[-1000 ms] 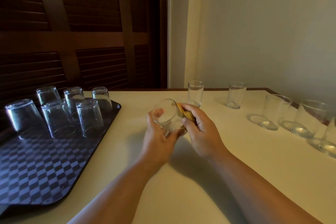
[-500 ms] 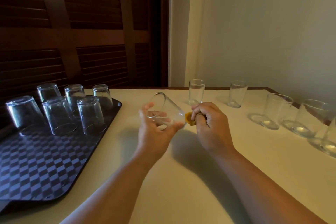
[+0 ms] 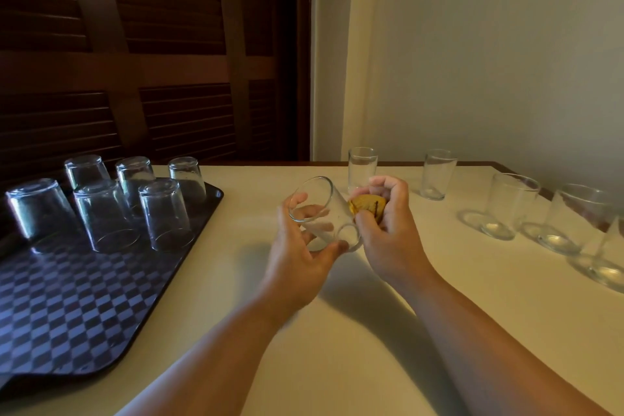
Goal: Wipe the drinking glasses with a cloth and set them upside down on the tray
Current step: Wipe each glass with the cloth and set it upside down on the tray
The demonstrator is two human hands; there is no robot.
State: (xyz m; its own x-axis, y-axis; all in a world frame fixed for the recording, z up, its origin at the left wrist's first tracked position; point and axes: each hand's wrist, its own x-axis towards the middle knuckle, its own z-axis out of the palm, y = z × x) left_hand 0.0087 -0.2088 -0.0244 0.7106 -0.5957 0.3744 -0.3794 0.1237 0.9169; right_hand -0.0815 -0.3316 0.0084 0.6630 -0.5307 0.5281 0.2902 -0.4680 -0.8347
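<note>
My left hand (image 3: pixel 297 257) grips a clear drinking glass (image 3: pixel 322 213) above the table's middle, tilted with its mouth up and to the left. My right hand (image 3: pixel 388 240) holds a bunched yellow cloth (image 3: pixel 367 205) against the glass's base end. On the left lies a dark checkered tray (image 3: pixel 67 307) with several glasses (image 3: pixel 165 213) standing upside down at its far end. Several upright glasses (image 3: pixel 513 206) stand in a row along the back and right of the table.
The cream table (image 3: pixel 337 348) meets a pale wall at the right and dark louvred wooden doors (image 3: pixel 152 61) behind the tray. The tray's near half is bare. An upright glass (image 3: pixel 362 169) stands just behind my hands.
The cloth came out of the glass's mouth and now sits at its base end. My left hand turned the glass, mouth now pointing up-left.
</note>
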